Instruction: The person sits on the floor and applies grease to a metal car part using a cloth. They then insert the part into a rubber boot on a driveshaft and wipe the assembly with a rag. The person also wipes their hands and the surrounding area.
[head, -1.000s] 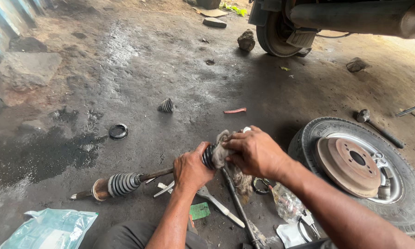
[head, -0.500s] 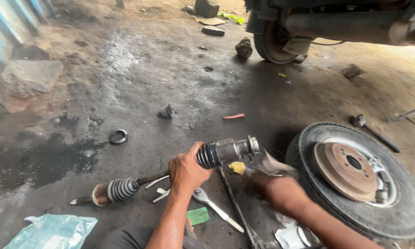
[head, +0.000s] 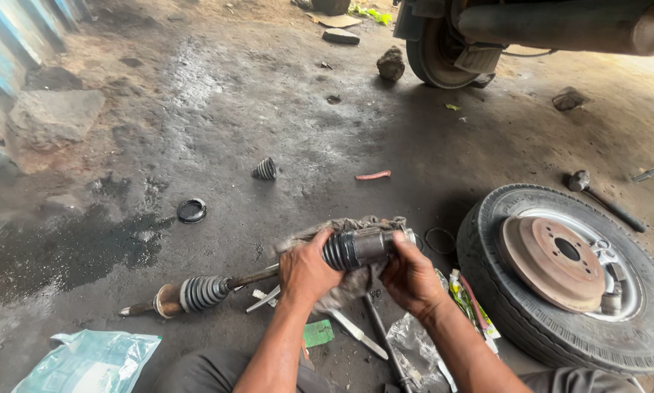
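A car drive shaft [head: 247, 278] lies across the concrete floor in front of me, with a ribbed rubber boot [head: 202, 292] near its left end. My left hand [head: 306, 271] grips the shaft just left of the second ribbed boot [head: 339, 250] and presses a dirty grey rag [head: 356, 280] against it. My right hand [head: 408, 275] holds the metal joint housing [head: 374, 246] at the shaft's raised right end. The rag hangs under and behind the joint.
A wheel [head: 574, 276] with a rusty brake disc on it lies flat at right. A spanner [head: 356, 333], clear plastic bags [head: 414, 342], a loose boot [head: 265, 169], a black ring [head: 192, 211], a hammer [head: 603, 199], rocks and a raised vehicle [head: 531, 29] surround me.
My right hand left the joint, dropped low to the right, then came back onto the housing. The rag now sits under my left hand. The view shifted slightly.
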